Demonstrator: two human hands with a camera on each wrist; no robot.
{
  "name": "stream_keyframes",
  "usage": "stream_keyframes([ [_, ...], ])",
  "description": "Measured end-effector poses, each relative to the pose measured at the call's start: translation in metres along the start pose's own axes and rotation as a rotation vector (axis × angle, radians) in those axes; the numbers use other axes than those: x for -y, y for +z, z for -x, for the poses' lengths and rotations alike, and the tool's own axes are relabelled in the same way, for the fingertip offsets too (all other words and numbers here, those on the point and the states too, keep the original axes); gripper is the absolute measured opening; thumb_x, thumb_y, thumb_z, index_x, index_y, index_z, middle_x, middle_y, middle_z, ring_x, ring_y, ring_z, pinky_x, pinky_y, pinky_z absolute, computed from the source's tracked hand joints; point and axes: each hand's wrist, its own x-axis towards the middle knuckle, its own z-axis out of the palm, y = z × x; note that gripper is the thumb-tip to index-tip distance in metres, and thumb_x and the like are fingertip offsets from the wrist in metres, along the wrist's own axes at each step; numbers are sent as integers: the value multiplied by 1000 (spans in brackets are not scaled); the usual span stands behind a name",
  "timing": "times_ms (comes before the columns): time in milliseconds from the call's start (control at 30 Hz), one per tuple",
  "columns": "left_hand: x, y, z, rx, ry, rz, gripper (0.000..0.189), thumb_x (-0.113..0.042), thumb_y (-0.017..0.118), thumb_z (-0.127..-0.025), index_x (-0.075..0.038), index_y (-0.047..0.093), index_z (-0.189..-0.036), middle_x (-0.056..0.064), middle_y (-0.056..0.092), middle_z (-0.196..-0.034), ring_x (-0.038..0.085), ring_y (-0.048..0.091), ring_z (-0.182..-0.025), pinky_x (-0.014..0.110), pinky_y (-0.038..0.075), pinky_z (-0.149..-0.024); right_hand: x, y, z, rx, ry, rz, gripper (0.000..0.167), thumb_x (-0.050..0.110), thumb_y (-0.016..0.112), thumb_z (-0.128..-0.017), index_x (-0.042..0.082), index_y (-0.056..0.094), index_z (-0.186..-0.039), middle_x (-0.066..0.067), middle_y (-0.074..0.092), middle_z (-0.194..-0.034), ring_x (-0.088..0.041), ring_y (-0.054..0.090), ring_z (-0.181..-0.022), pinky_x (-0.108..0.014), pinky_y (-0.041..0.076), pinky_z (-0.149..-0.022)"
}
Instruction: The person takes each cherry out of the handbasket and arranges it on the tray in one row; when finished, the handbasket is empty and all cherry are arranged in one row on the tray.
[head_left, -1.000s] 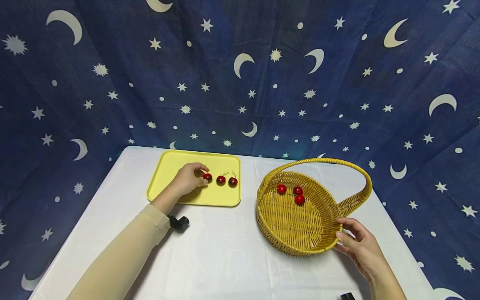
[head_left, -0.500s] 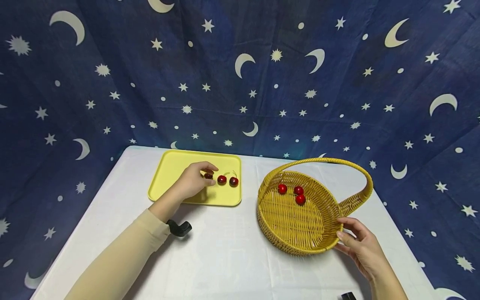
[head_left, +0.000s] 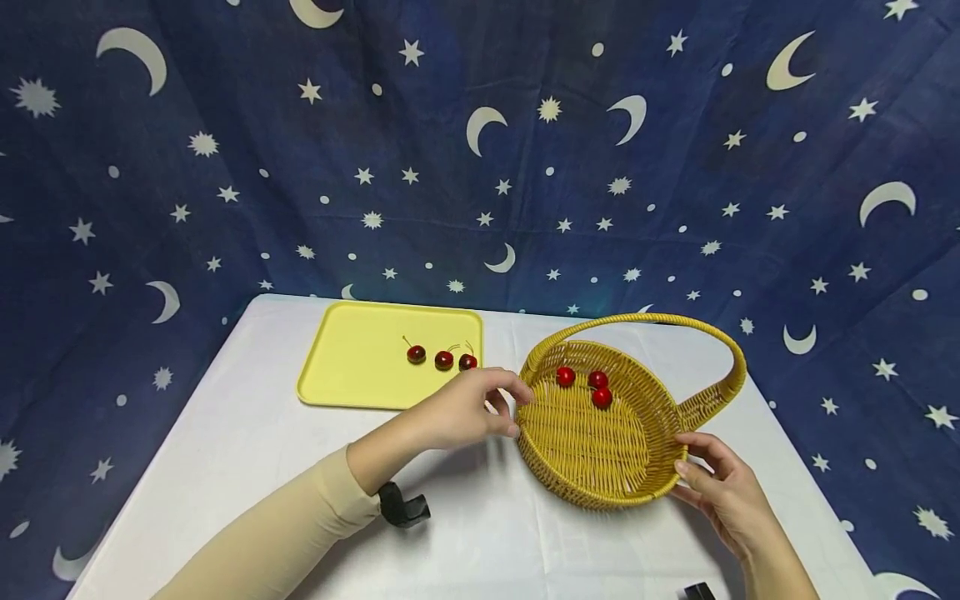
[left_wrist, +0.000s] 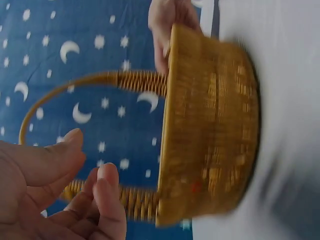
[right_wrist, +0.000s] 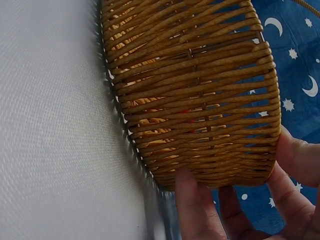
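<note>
My left hand (head_left: pixel 474 407) is at the left rim of a yellow-brown wicker basket (head_left: pixel 585 454). Nothing shows between its thumb and loosely bent fingers (left_wrist: pixel 107 182), which stand apart in the left wrist view. At the basket's lower right, my right hand (head_left: pixel 723 492) grips the rim, with the thumb over the edge and the other fingers (right_wrist: pixel 187 200) against the woven outer wall. Three red cherries (head_left: pixel 597 380) lie inside the basket towards the back. On a yellow tray (head_left: pixel 352 358) are three dark red cherries (head_left: pixel 416 355) with stems, the rightmost partly behind my left hand.
The basket's tall arched handle (head_left: pixel 645 318) rises over its back and right side. A white cloth (head_left: pixel 450 533) covers the table. Behind the table hangs a dark blue curtain (head_left: pixel 420 133) with moons and stars. A black wrist strap piece (head_left: pixel 403 507) juts from the left wrist.
My left hand has moved from the tray's cherries rightward and nearer, to the basket's left rim. The three tray cherries remain there. My right hand keeps its grip on the basket.
</note>
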Motion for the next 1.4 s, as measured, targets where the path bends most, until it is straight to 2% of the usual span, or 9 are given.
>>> stream_keyframes([
  [200, -12, 33, -18, 51, -16, -11, 39, -2, 83, -92, -17, 75, -127, -2, 75, -123, 14, 72, -106, 24, 58, -88, 1, 1, -2, 2, 7, 18, 38, -10, 59, -104, 10, 66, -135, 4, 66, -122, -9, 72, -104, -36, 67, -81],
  [533, -10, 78, -74, 65, -58, -115, 66, -6, 85, -90, -20, 63, -150, 2, 67, -150, 22, 62, -139, 30, 50, -113, 1, 0, -3, 12, 5, 18, 37, -10, 58, -104, 9, 65, -134, 4, 65, -121, -9, 72, -103, -36, 67, -81],
  [733, -6, 92, -103, 32, -172, -70, 66, -3, 88, -85, -22, 68, -144, 3, 66, -150, 20, 62, -138, 27, 51, -106, 0, -1, -1, 15, 13, 19, 36, -10, 57, -104, 10, 64, -133, 3, 64, -120, -10, 72, -102, -37, 67, -81],
  [833, -2, 96, -116, 2, -247, -52, 67, 1, 88, -82, -22, 70, -142, 3, 66, -149, 14, 68, -109, 23, 51, -84, -1, -1, 0, 9, 24, 21, 36, -10, 58, -104, 10, 64, -133, 4, 65, -121, -10, 72, -103, -36, 67, -81],
  [1000, 5, 103, -131, 29, -341, -17, 73, 4, 84, -84, -22, 65, -150, 8, 65, -148, 11, 47, -69, 25, 38, -58, -1, -1, 1, -8, 29, 26, 36, -9, 58, -104, 11, 65, -133, 4, 64, -121, -9, 71, -102, -36, 67, -80],
  [1100, 6, 105, -136, 78, -348, -65, 82, 4, 83, -84, -25, 57, -157, 6, 62, -154, 13, 53, -77, 25, 40, -61, 0, -2, 1, -13, 29, 32, 35, -9, 58, -104, 12, 65, -132, 4, 63, -121, -9, 71, -102, -36, 67, -79],
  [1233, 7, 106, -138, 145, -338, -188, 88, -2, 85, -85, -32, 52, -161, 3, 53, -163, 10, 54, -125, 24, 45, -74, 1, -2, 0, -12, 24, 33, 35, -9, 58, -104, 13, 65, -131, 4, 63, -121, -9, 71, -101, -36, 67, -79],
  [1333, 9, 107, -138, 175, -323, -260, 79, -6, 86, -86, -32, 58, -155, 4, 52, -160, 10, 48, -132, 23, 46, -78, 1, -1, -1, -8, 19, 28, 35, -9, 58, -104, 13, 65, -131, 4, 63, -120, -8, 71, -101, -35, 67, -79],
  [1400, 10, 107, -138, 174, -303, -309, 68, -6, 86, -86, -29, 66, -147, 4, 57, -152, 10, 49, -119, 22, 45, -76, 0, -1, -2, -7, 17, 23, 35, -10, 58, -104, 13, 65, -131, 4, 64, -120, -8, 71, -101, -35, 67, -78],
])
